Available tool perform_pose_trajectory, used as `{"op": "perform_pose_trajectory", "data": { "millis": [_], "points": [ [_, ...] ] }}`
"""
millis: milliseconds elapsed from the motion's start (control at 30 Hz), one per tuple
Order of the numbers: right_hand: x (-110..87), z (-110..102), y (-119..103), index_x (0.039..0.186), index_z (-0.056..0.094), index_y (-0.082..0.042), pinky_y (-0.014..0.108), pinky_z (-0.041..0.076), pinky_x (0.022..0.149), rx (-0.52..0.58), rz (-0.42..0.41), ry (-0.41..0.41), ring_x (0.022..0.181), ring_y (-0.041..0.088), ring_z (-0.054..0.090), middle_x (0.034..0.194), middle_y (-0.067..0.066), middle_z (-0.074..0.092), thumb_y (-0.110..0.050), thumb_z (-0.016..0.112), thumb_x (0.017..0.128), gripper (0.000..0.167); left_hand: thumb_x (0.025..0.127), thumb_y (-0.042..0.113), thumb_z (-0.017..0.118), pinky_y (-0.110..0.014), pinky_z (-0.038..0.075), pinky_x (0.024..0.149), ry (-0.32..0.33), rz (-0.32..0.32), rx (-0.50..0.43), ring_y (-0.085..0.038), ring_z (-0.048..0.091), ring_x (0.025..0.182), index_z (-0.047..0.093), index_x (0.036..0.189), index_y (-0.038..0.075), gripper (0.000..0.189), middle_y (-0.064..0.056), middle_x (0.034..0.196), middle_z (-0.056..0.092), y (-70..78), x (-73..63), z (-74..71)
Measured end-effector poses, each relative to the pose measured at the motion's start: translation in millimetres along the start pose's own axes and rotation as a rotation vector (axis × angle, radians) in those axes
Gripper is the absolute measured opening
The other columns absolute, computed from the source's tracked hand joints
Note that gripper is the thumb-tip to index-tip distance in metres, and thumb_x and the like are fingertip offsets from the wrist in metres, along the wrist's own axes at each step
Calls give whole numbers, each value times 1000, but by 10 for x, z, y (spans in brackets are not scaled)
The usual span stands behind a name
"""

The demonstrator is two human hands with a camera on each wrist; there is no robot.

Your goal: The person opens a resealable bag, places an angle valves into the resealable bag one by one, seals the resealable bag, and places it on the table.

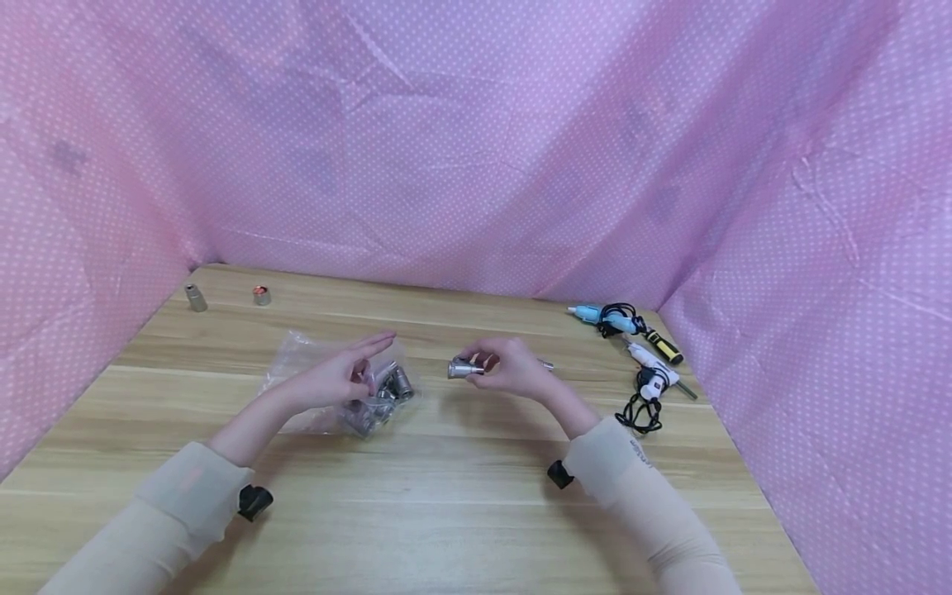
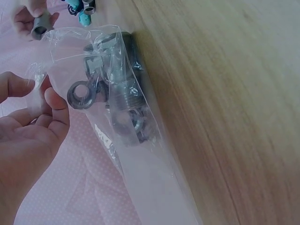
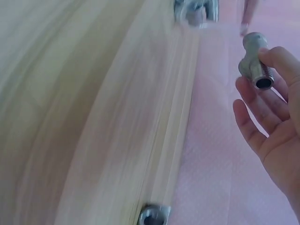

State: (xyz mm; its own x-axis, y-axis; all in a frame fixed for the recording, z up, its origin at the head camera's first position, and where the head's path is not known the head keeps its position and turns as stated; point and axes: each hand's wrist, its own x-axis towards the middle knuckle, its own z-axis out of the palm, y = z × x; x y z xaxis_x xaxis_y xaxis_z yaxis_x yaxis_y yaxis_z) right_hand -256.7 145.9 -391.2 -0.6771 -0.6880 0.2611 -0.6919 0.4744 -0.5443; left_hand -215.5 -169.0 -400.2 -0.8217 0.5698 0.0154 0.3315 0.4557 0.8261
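My left hand pinches the edge of a clear plastic bag between thumb and curled fingers. Inside the bag several shiny metal pipe fittings lie bunched together, some with threads and one with a round open ring end. To the right of the bag, my right hand holds a silver threaded pipe fitting with a hollow end, gripped by thumb and fingers above the table. A second metal fitting lies on the table, partly hidden behind the right hand.
At the table's far left stand a tall metal fitting and a short one with orange-red inside. Along the right edge lie a light-blue glue gun, a white glue gun with a black cord, and a yellow-and-black tool. Pink dotted cloth surrounds the table.
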Motion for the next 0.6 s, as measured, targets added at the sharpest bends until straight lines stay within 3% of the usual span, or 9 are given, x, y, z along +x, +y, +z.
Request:
{"op": "perform_pose_trajectory", "data": {
  "millis": [167, 267, 467, 600],
  "points": [
    [90, 132, -120, 105, 69, -7, 25, 56, 67, 44, -37, 57, 79, 12, 63, 90, 4, 70, -10, 73, 77, 29, 78, -3, 59, -33, 53, 60, -12, 4, -4, -18, 55, 76, 15, 152, 9, 87, -20, 150, 23, 2, 3, -3],
    [147, 209, -175, 106, 69, -6, 24, 56, 66, 78, -39, 67, 77, 13, 64, 90, 6, 70, -9, 73, 77, 30, 78, -2, 59, -33, 53, 60, -20, 16, 1, -17, 56, 76, 17, 152, 10, 86, -16, 156, 15, -4, 10, -10],
    [267, 408, -268, 110, 68, -3, 23, 56, 70, 171, -49, 30, 80, 16, 66, 96, 10, 70, -8, 72, 79, 32, 78, 0, 61, -30, 51, 57, -15, 22, 26, -16, 52, 72, 20, 151, 13, 84, -13, 156, 18, -16, 6, -33],
    [351, 559, -314, 111, 67, 0, 20, 54, 74, 189, -27, -8, 83, 17, 65, 99, 11, 70, -7, 72, 79, 33, 78, 0, 60, -28, 49, 55, -4, 36, 37, -15, 48, 70, 22, 151, 13, 83, -17, 152, 25, 1, -5, -37]
  ]
}}
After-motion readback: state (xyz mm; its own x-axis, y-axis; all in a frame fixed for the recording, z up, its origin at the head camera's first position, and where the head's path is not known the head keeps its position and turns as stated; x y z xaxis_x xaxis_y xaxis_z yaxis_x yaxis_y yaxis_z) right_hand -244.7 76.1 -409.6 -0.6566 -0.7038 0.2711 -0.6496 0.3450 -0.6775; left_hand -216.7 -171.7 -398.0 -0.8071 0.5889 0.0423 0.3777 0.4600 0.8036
